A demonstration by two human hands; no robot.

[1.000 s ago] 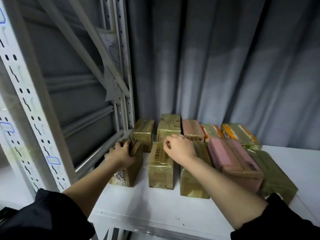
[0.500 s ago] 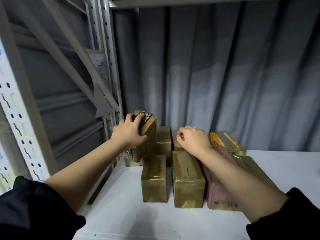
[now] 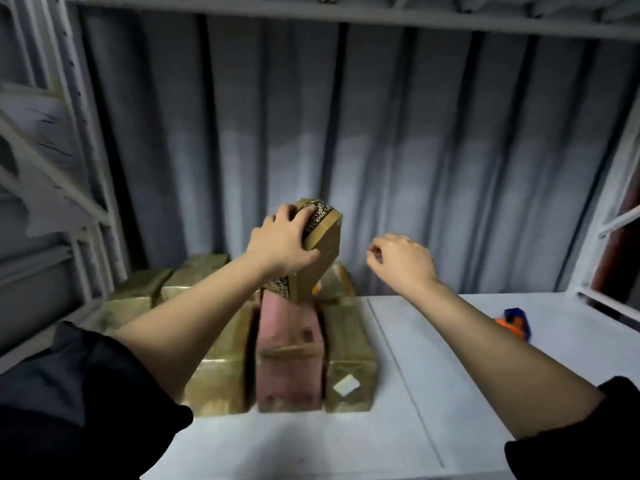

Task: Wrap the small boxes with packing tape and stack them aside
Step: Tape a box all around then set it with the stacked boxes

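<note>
On the left, taped boxes (image 3: pixel 138 299) sit against the rack post (image 3: pixel 100 188). My left hand (image 3: pixel 280 245) grips a printed box (image 3: pixel 317 247), tilted above the pink box (image 3: pixel 289 355). I'd level it before setting it down, so it sits flat. My right hand (image 3: pixel 401 263) hangs loosely curled, holding nothing. Rightward the shelf (image 3: pixel 450 341) lies open up to the tape gun (image 3: pixel 514 322).

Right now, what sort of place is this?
Likely a storeroom or packing area: a white metal shelf with perforated uprights, rows of taped boxes, and the left hand lifting a printed box.
</note>
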